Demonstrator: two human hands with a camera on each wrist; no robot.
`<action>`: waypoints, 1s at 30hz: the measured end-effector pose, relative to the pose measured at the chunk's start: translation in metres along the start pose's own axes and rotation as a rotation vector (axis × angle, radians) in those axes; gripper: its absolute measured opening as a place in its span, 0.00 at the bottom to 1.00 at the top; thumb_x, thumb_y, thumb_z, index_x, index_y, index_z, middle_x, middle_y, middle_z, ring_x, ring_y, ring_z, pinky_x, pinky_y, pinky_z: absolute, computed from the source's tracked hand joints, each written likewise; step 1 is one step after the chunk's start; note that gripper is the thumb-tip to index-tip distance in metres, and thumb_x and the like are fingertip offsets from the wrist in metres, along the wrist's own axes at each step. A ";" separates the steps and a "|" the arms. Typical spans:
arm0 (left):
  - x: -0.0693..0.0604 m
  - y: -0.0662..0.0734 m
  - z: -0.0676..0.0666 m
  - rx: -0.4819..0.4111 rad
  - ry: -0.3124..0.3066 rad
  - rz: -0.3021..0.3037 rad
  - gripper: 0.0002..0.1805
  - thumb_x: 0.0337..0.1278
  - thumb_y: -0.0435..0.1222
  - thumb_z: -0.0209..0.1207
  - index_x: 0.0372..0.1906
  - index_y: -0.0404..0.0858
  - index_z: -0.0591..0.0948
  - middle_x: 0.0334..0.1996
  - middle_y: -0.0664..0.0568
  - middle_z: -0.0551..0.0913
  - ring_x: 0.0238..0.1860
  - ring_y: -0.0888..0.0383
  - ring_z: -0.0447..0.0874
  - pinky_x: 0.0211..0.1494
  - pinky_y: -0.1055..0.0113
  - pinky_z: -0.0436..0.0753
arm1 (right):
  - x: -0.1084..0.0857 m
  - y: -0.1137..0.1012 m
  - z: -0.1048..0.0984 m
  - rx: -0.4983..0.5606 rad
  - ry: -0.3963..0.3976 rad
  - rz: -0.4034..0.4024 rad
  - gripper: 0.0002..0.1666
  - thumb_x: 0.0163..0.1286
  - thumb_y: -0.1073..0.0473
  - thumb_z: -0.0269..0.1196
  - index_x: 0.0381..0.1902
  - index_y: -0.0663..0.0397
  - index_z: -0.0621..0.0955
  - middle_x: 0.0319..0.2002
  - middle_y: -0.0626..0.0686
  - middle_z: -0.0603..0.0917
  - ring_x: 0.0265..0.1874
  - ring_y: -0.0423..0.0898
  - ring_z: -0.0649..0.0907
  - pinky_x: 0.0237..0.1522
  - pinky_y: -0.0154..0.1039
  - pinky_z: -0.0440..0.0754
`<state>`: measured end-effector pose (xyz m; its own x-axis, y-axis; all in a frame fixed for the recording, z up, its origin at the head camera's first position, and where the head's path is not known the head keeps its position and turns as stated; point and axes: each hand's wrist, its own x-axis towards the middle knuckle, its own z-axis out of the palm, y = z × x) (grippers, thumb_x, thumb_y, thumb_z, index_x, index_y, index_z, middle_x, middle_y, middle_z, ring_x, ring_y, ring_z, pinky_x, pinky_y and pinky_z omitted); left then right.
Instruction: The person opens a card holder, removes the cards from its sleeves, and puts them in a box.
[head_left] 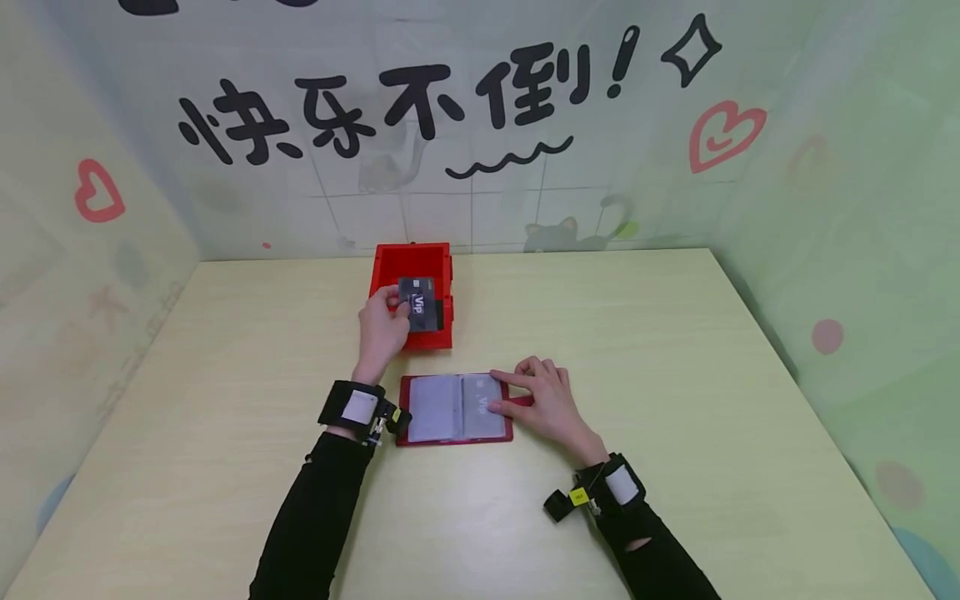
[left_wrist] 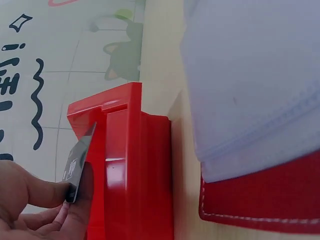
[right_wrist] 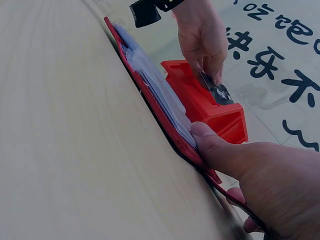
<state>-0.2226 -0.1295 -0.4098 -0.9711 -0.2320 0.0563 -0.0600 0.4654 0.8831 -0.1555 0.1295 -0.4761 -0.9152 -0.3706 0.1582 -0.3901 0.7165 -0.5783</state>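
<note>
My left hand pinches a dark VIP card between thumb and fingers, over the red plastic bin. In the left wrist view the card is tilted, seen nearly edge-on. Nearer to me, a red card holder lies spread on the table with its clear sleeves showing. One VIP card shows faintly through the right-hand sleeve. My right hand holds the holder's right edge; in the right wrist view its thumb presses on the sleeves, while other fingers are partly hidden under the cover flap.
The pale wooden table reaches back to a printed wall sheet with black lettering. The bin stands near the table's back edge, a short gap beyond the holder. Side panels flank the table.
</note>
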 end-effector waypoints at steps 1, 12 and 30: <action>0.001 0.000 0.002 0.010 0.016 0.017 0.25 0.72 0.29 0.53 0.70 0.30 0.68 0.56 0.33 0.79 0.52 0.41 0.78 0.60 0.48 0.83 | 0.000 0.000 0.000 0.000 0.000 0.000 0.31 0.59 0.44 0.73 0.61 0.41 0.83 0.43 0.52 0.73 0.50 0.52 0.70 0.54 0.51 0.60; 0.006 0.000 0.018 0.248 0.001 0.113 0.16 0.71 0.30 0.56 0.59 0.31 0.80 0.56 0.35 0.84 0.54 0.39 0.82 0.62 0.49 0.82 | 0.000 0.000 0.001 -0.006 -0.005 0.005 0.31 0.59 0.43 0.73 0.61 0.40 0.83 0.43 0.52 0.74 0.50 0.52 0.70 0.54 0.50 0.60; 0.003 0.002 0.026 0.465 -0.189 0.020 0.15 0.66 0.31 0.58 0.55 0.31 0.82 0.47 0.38 0.86 0.42 0.43 0.82 0.54 0.51 0.86 | 0.000 0.000 0.000 -0.004 0.006 -0.003 0.31 0.59 0.44 0.74 0.60 0.40 0.84 0.43 0.52 0.74 0.50 0.51 0.70 0.53 0.51 0.60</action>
<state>-0.2318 -0.1070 -0.4202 -0.9954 -0.0803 -0.0524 -0.0958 0.8093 0.5795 -0.1559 0.1292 -0.4763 -0.9148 -0.3690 0.1644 -0.3929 0.7178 -0.5748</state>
